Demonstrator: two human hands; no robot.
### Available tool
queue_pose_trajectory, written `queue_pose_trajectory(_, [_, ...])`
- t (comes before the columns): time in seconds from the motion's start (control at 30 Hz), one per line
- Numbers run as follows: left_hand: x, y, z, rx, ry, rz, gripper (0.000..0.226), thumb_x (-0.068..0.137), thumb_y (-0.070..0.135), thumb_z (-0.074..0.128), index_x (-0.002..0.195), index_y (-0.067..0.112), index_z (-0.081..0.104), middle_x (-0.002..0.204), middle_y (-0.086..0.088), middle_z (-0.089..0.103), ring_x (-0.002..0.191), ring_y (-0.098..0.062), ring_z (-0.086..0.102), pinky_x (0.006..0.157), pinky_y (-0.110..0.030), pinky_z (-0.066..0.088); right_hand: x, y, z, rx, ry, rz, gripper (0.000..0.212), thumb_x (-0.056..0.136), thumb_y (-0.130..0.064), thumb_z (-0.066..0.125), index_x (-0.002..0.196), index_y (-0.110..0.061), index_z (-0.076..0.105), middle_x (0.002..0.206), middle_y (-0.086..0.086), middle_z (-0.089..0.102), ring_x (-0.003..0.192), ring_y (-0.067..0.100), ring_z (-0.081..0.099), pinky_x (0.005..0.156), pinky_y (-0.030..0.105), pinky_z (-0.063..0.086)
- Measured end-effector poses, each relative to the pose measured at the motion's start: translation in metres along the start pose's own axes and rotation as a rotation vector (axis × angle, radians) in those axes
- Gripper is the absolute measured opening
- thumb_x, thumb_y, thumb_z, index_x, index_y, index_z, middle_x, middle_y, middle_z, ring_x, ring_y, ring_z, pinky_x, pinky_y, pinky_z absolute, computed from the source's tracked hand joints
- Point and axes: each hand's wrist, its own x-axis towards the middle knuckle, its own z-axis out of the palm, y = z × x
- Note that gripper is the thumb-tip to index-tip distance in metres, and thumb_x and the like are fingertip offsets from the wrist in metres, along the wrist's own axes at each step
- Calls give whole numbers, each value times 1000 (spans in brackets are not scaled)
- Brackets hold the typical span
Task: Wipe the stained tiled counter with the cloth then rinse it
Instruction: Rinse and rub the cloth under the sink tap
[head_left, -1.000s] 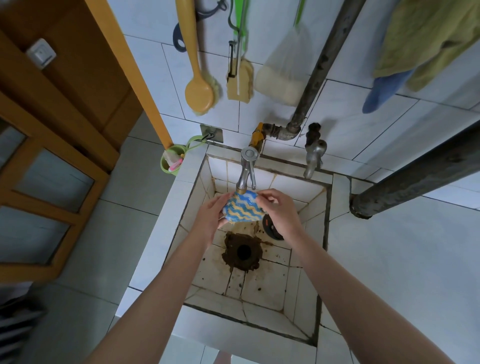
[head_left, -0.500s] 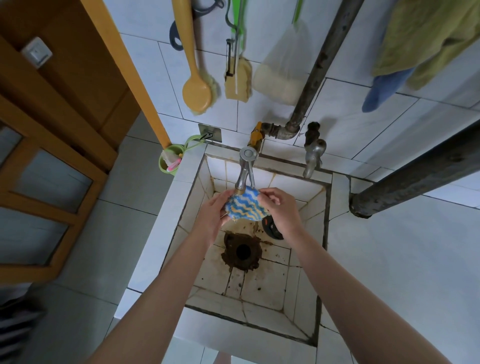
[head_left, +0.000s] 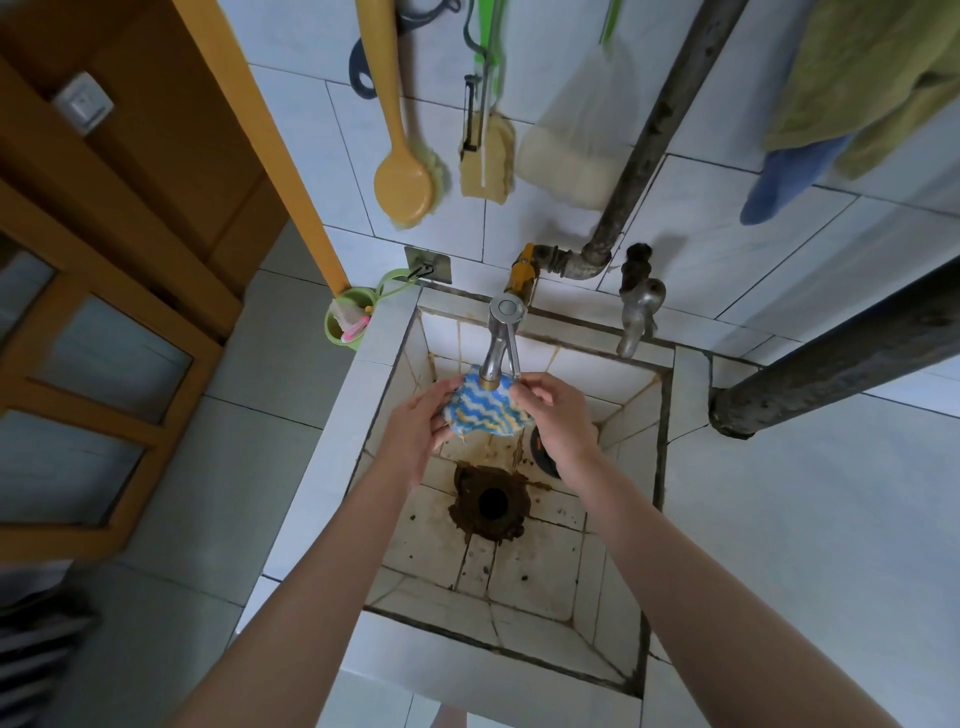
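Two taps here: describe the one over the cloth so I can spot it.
Find the tiled sink. At its back rim, below the yellow valve, is the shiny tap. Unlike the dull tap to its right, it has a round flat cap.

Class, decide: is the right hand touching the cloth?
Touching. The head view shows the right hand pinching the cloth at its upper right edge.

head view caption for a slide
Left hand and right hand hold a wavy blue cloth under the tap above the stained tiled sink.
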Motion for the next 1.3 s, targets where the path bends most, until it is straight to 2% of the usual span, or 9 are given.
queue_pose_trajectory(0.07, [0, 1, 2, -10, -6, 7, 29, 98, 22, 41, 108, 9, 65, 95, -3, 71, 79, -10, 68, 65, -19, 53, 1, 0, -1, 13, 11, -9, 6, 89, -10, 59, 92, -13, 64, 86, -1, 63, 91, 20, 60, 77, 26, 48])
queue_pose_trajectory(0.2, [-1, 1, 14, -29, -22, 12, 28, 99, 21, 39, 92, 17, 66, 77, 8, 72, 71, -4, 66, 67, -18, 50, 0, -2, -11, 49, 41, -7, 8, 90, -10, 59, 93, -14, 65, 88, 3, 65, 86, 17, 61, 65, 13, 49])
queue_pose_trajectory(0.3, [0, -1, 22, -58, -28, -7, 29, 99, 23, 38, 87, 17, 64, 71, 9, 71, 69, -5, 64, 69, -20, 48, -2, -2, -18, 62, 62, -7, 9, 89, -7, 59, 92, -13, 65, 85, 0, 64, 81, 14, 61, 68, 17, 50])
queue_pose_trajectory(0.47, [3, 1, 29, -103, -34, -24, 30, 100, 24, 36, 84, 15, 60, 65, 10, 69, 64, -4, 64, 65, -19, 49, -3, -5, -22, 96, 75, -19, 8, 89, -5, 59, 93, -9, 64, 83, 0, 63, 77, 10, 59, 59, 7, 47])
queue_pose_trajectory(0.6, [4, 4, 29, -119, -46, -14, 30, 100, 24, 36, 89, 14, 62, 72, 6, 71, 68, -7, 65, 64, -19, 51, -3, -6, -23, 102, 76, -9, 8, 90, -7, 59, 94, -10, 65, 88, 4, 64, 79, 10, 60, 59, 7, 47])
queue_pose_trajectory(0.73, [5, 4, 28, -109, -49, 0, 29, 100, 21, 35, 93, 15, 63, 75, 6, 71, 71, -6, 66, 71, -22, 49, -1, -6, -20, 106, 65, -13, 8, 89, -8, 59, 92, -14, 65, 85, -1, 65, 80, 12, 61, 62, 11, 49])
queue_pose_trajectory(1.0, [2, 4, 8, 5, -55, 29, 22, 88, 8, 57, 107, 16, 63, 109, -6, 67, 100, -17, 63, 90, -27, 49, 3, -4, -6, 86, 29, 7, 8, 91, -10, 57, 96, -11, 64, 90, 3, 64, 85, 14, 60, 68, 14, 49])
queue_pose_trajectory(1.13, [-2, 8, 1, 63, 27, 57, 29, 83, 6, 64, 110, 14, 63, 103, -1, 68, 97, -16, 64, 87, -26, 50, 5, -3, 3, 62, 4, 19, 8, 91, -12, 57, 93, -13, 64, 92, 4, 65, 91, 19, 60, 72, 21, 48])
queue_pose_trajectory(1.3, [-6, 11, -7, 71, 85, 99, 27, 82, 5, 65, 108, 10, 64, 101, -3, 69, 95, -17, 66, 86, -28, 53, 5, -4, 11, 41, -30, -5, 14, 92, -12, 56, 101, -4, 64, 95, 7, 65, 85, 11, 60, 64, 5, 45])
